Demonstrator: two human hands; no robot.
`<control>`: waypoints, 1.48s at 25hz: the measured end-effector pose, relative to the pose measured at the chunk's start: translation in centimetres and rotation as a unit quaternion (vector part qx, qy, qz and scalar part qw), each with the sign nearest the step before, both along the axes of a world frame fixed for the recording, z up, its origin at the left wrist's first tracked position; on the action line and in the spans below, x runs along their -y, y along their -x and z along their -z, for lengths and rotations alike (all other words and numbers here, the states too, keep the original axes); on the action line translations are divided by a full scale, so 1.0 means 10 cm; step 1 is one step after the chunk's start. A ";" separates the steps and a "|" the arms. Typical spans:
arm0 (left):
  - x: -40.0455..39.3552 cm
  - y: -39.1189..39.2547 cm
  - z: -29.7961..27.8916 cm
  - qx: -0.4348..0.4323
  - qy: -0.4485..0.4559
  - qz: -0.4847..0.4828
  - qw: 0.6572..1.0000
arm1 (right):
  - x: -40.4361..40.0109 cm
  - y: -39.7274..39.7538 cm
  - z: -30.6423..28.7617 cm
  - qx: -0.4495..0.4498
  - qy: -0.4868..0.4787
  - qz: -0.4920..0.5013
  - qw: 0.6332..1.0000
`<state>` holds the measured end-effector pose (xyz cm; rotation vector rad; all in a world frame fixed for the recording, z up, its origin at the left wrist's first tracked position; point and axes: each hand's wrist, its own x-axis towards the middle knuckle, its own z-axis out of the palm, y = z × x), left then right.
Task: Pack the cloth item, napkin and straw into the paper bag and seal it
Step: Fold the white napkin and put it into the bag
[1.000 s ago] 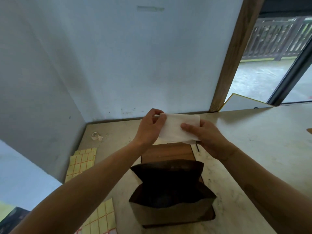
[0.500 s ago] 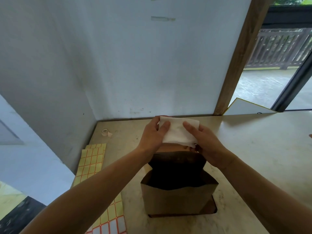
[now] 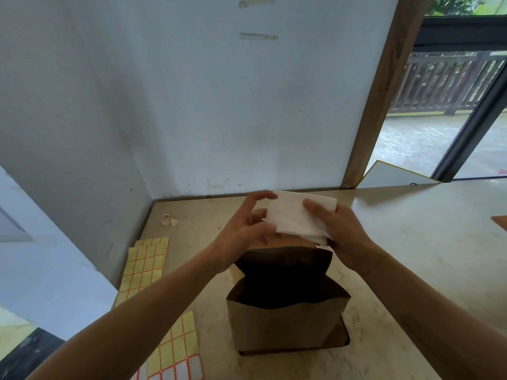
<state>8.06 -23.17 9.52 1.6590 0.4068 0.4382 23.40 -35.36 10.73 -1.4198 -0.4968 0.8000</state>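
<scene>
An open brown paper bag [image 3: 288,325] stands upright on the pale counter [image 3: 411,242] in front of me. Its inside is dark and I cannot tell what lies in it. Just above and behind the bag's mouth I hold a white folded napkin [image 3: 296,218]. My right hand [image 3: 345,237] grips its right side, thumb on top. My left hand [image 3: 247,229] has its fingers spread along the napkin's left edge, thumb at the top corner. No straw is in view.
Yellow sticker sheets [image 3: 145,264] lie at the counter's left edge, and more label sheets [image 3: 175,355] lie nearer me. A small tape roll [image 3: 166,218] sits by the back wall. A flat brown piece [image 3: 288,242] lies behind the bag. A white board [image 3: 395,175] leans at the back right.
The napkin and both hands have come lower and closer to the bag's mouth. My left fingers have spread apart on the napkin's edge.
</scene>
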 end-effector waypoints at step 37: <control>-0.06 -0.31 -0.03 -0.039 0.074 -0.101 0.991 | -0.05 -0.15 0.02 0.103 0.056 -0.117 0.986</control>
